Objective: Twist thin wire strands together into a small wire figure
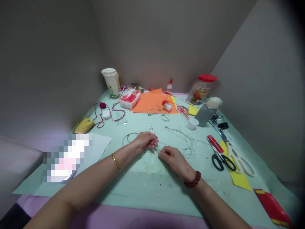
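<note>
My left hand (148, 141), with a gold bracelet on its wrist, pinches a thin greenish cord over the middle of the table. Close by on the right, my right hand (172, 156) has thumb and forefinger pressed together on the cord's other part. The thin cord (163, 143) runs between the hands and trails off right into a loose tangle (189, 143). A coiled loop of similar cord (132, 137) lies just beyond my left wrist. Tiny dark bits (151, 128) are scattered near the fingers. What exactly sits between the fingertips is too small to see.
Black-handled scissors (223, 162), white-handled scissors (238, 160) and a red utility knife (215, 143) lie at right. A grey bottle (207, 113) and small white cup (192, 123) stand behind them. Orange paper (152, 101), a tissue pack (130, 99) and a tall cup (111, 82) are at the back.
</note>
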Motion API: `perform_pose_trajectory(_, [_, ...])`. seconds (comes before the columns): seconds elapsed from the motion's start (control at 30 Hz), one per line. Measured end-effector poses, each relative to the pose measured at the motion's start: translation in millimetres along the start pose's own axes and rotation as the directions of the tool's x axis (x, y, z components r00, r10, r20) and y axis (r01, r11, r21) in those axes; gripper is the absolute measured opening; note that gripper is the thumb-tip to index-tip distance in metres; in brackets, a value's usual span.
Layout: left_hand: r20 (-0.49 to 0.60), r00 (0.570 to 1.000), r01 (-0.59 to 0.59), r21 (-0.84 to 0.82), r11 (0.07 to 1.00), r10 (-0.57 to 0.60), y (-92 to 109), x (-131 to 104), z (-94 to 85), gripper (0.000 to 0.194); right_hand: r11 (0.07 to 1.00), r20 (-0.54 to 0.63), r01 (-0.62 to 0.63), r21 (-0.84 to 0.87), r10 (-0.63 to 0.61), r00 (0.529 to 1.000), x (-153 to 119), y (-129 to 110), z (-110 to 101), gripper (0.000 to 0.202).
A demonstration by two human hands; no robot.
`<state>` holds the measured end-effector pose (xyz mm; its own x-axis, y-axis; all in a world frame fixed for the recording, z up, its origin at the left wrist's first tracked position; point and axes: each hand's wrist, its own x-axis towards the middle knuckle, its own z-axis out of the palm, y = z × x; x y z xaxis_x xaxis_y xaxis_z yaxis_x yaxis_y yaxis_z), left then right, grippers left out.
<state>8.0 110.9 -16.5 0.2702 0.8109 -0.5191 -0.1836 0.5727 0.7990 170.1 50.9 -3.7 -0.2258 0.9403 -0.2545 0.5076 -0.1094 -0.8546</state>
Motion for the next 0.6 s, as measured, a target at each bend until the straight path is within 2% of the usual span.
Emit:
perform_pose_trajectory(0.27, [-0.004, 1.0, 0.021, 0.01, 1.0, -0.021, 4.6, -6.3, 1.7, 0.006, 0.999, -0.006, -0.031, 0.015, 0.031, 1.0, -3.7, -6.2, 3.9, 0.019])
perform_pose_trajectory(0.43, [0.038, 0.998, 0.049, 0.019, 0.999, -0.05, 7.3, -6.2, -0.9, 0.008, 0.999, -0.005, -0.044, 0.031, 0.044, 0.999, -4.6, -4.1, 4.2, 0.019])
perform_pose_trajectory(0.6, [0.022, 0.997, 0.067, 0.033, 0.997, -0.067, 9.6, -7.4, -0.1, 0.007, 0.997, -0.003, -0.067, 0.033, 0.067, 0.998, -4.1, -2.7, 3.7, 0.019])
